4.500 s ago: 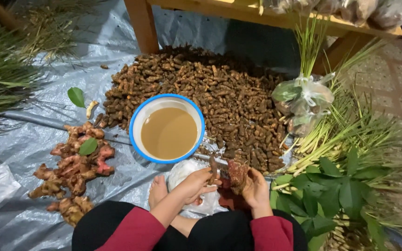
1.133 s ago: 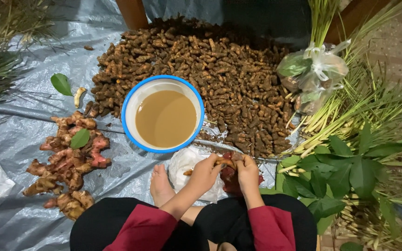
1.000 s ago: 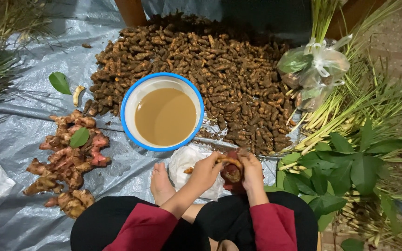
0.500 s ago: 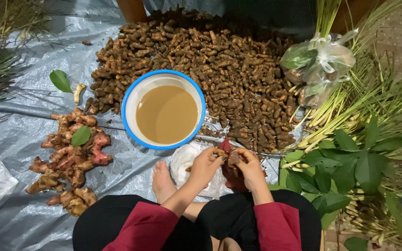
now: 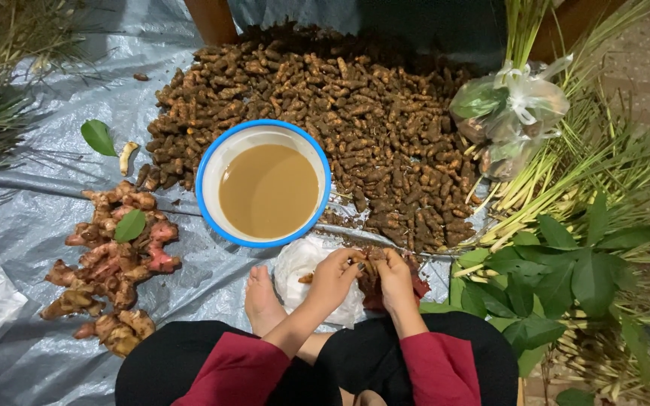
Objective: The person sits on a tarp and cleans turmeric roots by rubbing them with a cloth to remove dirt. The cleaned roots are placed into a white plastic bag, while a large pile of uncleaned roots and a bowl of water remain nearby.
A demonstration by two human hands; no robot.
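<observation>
Both hands, left [image 5: 334, 276] and right [image 5: 394, 275], together on a small root [image 5: 369, 265] (probably turmeric).

blue-rimmed white basin [image 5: 212, 162], brown roots [image 5: 355, 113], grey tarp [image 5: 31, 225]

A knotted clear plastic bag [image 5: 509, 113] of greens and roots sits at the tarp's [image 5: 31, 225] right edge. A crumpled white bag [image 5: 302, 274] lies near its front edge.
</observation>
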